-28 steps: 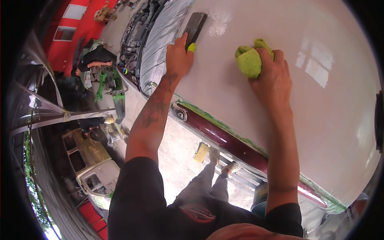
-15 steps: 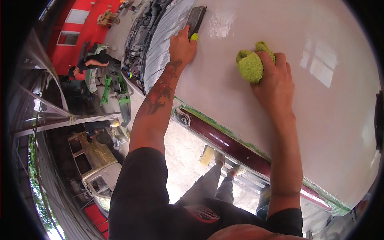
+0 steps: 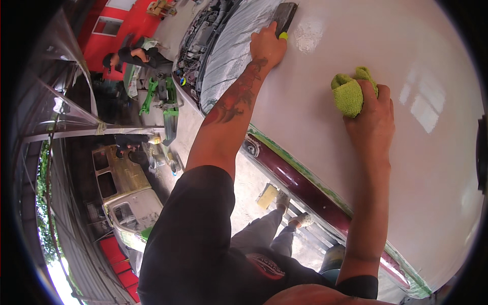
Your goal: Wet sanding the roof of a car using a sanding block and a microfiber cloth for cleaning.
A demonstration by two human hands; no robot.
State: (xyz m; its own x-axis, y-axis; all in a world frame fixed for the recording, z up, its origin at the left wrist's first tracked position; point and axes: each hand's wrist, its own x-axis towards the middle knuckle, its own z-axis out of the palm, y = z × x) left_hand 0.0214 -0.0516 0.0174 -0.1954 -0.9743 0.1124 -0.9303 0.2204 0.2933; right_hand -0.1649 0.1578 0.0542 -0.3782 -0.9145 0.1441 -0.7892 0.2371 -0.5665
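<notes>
My left hand stretches to the far left part of a pale, smooth car body panel. Its fingers are closed on a long dark sanding block with a yellow-green end, which lies against the panel beside the plastic-covered edge. My right hand grips a bunched lime-green cloth on the panel, farther right and nearer to me. Part of the cloth is hidden under the fingers. Window light reflects off the surface near both hands.
Wrinkled plastic sheeting borders the panel, beside an exposed engine bay. A maroon strip runs along the near edge. Below are a slatted stand, a yellow block and a dark bucket. Another person stands at the upper left, near a stripped vehicle body.
The whole view has shifted, so the scene sits farther right. My left hand has slid the block slightly farther along the panel. The cloth stays in my right hand.
</notes>
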